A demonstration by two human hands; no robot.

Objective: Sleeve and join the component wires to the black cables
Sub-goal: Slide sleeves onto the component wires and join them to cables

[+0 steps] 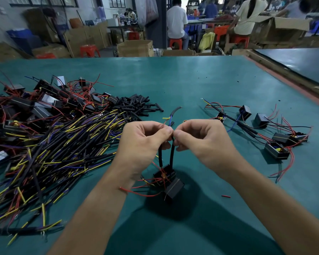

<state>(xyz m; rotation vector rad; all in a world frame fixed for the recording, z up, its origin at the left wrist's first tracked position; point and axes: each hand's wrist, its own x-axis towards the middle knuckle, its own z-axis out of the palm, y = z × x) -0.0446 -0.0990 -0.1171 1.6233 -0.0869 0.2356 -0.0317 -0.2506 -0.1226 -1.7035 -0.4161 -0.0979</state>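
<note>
Fingertips (167, 132) of both hands meet in a tight pinch straight above the two black component boxes (165, 173), and that pair of boxes is the mark I'd steer by. The left hand (145, 142) and the right hand (201, 138) are both curled, thumb against forefinger, nipping the thin wire ends (164, 125) between them. How the strands cross inside the pinch is hidden from where I stand.

From the pinch two black sleeved leads (172, 153) drop down to the boxes, which sit low over the green table mat (191, 80) in a tangle of red wire. Whether the boxes touch the mat I can't tell. Above the boxes, poking up past the knuckles, is the end of a black cable (175, 109) with yellow and blue cores showing.

Left of the boxes sprawls a big cable heap (53, 144), black with yellow and purple tips. Beyond the boxes and to the left lies a pile of short black sleeves (136, 103), and next to it, farther left, a mound of loose components (44, 105) with red wires. Off to the right of the boxes and somewhat beyond them lie several joined assemblies (265, 129) in a loose row. A small red offcut (226, 196) lies alone on the mat, near the boxes on their right.
</note>
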